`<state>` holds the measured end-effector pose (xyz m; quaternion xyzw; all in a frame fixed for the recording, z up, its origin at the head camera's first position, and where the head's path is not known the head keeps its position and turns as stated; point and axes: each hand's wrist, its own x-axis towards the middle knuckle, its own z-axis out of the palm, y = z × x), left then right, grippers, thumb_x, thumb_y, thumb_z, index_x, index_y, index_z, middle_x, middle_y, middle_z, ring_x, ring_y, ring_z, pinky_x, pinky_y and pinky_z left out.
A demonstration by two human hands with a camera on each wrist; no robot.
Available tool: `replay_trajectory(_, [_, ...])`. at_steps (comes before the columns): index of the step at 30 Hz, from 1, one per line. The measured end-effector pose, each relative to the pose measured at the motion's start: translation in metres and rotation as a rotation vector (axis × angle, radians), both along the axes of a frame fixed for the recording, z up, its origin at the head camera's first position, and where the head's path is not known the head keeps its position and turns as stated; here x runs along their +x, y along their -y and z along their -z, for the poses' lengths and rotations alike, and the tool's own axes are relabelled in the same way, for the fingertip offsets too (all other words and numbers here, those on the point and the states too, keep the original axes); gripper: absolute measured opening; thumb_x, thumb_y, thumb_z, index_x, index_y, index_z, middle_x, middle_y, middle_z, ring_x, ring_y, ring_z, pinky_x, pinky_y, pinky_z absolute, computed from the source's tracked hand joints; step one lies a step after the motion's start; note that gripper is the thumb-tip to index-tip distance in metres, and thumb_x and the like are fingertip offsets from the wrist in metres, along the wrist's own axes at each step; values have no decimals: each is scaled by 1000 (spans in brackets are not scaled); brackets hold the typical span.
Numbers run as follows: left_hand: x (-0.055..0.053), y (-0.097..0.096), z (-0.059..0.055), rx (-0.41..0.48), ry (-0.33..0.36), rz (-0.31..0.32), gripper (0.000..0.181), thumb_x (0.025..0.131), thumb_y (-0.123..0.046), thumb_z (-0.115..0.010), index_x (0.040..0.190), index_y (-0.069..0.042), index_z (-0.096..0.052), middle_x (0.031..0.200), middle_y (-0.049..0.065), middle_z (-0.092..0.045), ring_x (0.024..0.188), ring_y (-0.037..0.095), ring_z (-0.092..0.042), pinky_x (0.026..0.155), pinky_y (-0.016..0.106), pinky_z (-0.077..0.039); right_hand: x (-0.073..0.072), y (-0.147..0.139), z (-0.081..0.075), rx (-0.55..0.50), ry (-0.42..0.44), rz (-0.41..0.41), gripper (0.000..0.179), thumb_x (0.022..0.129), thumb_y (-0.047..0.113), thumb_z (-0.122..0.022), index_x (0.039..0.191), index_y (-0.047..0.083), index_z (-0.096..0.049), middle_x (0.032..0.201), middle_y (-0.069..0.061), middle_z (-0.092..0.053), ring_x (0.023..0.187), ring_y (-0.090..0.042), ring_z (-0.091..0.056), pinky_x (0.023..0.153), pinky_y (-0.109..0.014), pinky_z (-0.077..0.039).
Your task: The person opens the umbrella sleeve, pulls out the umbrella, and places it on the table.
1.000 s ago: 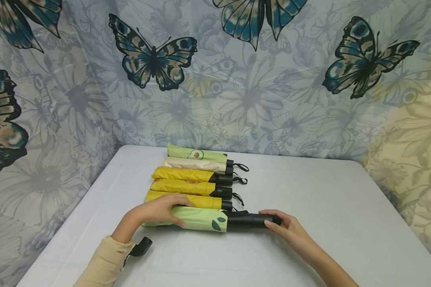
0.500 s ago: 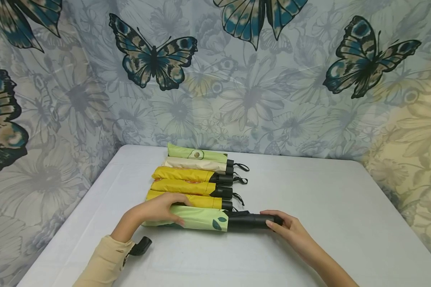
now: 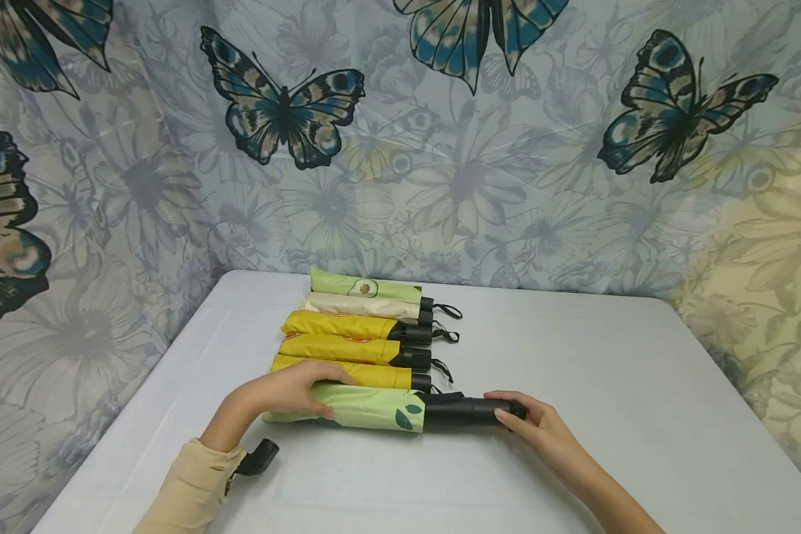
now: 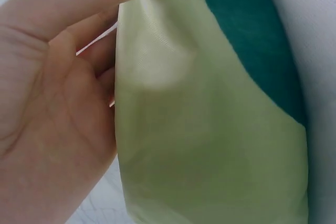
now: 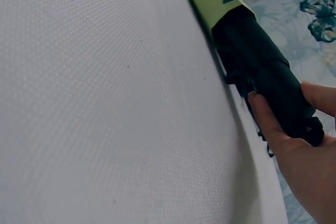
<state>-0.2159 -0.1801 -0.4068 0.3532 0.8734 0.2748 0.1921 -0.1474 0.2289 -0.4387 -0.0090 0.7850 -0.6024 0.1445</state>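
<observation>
A pale green umbrella point(image 3: 374, 406) with dark green leaf prints lies crosswise at the near end of a row of folded umbrellas, its long black handle point(image 3: 463, 410) pointing right. My left hand point(image 3: 300, 387) holds its covered part near the left end, thumb on the near side and fingers over the far side. In the left wrist view, the green fabric point(image 4: 210, 150) fills most of the picture beside the palm. At the handle's tip, my right hand point(image 3: 534, 423) grips between thumb and fingers. The right wrist view shows that handle point(image 5: 262, 66) between the fingers.
Behind it lie three yellow umbrellas point(image 3: 337, 347), a cream umbrella point(image 3: 363, 305) and a green avocado-print umbrella point(image 3: 390, 289), black handles and wrist loops to the right. A black device point(image 3: 258, 457) sits by the left sleeve. Butterfly-patterned cloth point(image 3: 440, 193) hangs behind the white table point(image 3: 574, 356).
My left hand has slid slightly left along the green umbrella. The umbrella and my right hand have shifted a tiny bit right; the other umbrellas stay put.
</observation>
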Motion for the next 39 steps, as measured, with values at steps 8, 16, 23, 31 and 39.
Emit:
replay_trajectory(8, [0, 5, -2, 9, -23, -54, 38, 82, -23, -79, 118, -21, -66, 116, -7, -67, 110, 15, -61, 94, 34, -53, 3, -3, 0, -20, 26, 14, 49, 96, 31, -62, 137, 6, -54, 147, -16, -43, 114, -8, -54, 89, -14, -52])
replay_trajectory(16, [-5, 10, 1, 101, 11, -42, 14, 85, -17, -76, 94, -21, -67, 90, -7, -66, 84, 4, -59, 77, 23, -53, 5, -10, -1, -33, 22, 19, 48, 97, 30, -60, 138, 4, -53, 147, -16, -42, 111, -4, -56, 90, -14, -52])
replay_trajectory(23, [-7, 11, 2, 137, 27, -36, 9, 85, -15, -76, 87, -19, -68, 86, -5, -67, 82, 4, -62, 76, 23, -55, 7, -15, -1, -27, 1, 10, 48, 99, 30, -58, 138, 3, -52, 145, -17, -44, 110, -5, -58, 89, -15, -51])
replay_trajectory(31, [-9, 13, 3, 138, 34, -27, 8, 85, -14, -75, 88, -18, -68, 86, -5, -67, 81, 4, -62, 75, 23, -55, 8, -18, -3, -42, 6, 3, 50, 99, 30, -57, 140, 3, -50, 149, -17, -39, 113, -1, -56, 91, -12, -50])
replay_trajectory(39, [-11, 21, 2, 123, 5, -56, 11, 85, -10, -75, 85, -16, -66, 83, -6, -64, 76, 2, -57, 71, 23, -53, 13, -46, -3, -43, -19, 7, 45, 103, 27, -51, 142, 6, -49, 140, 7, -46, 115, 10, -53, 92, -12, -50])
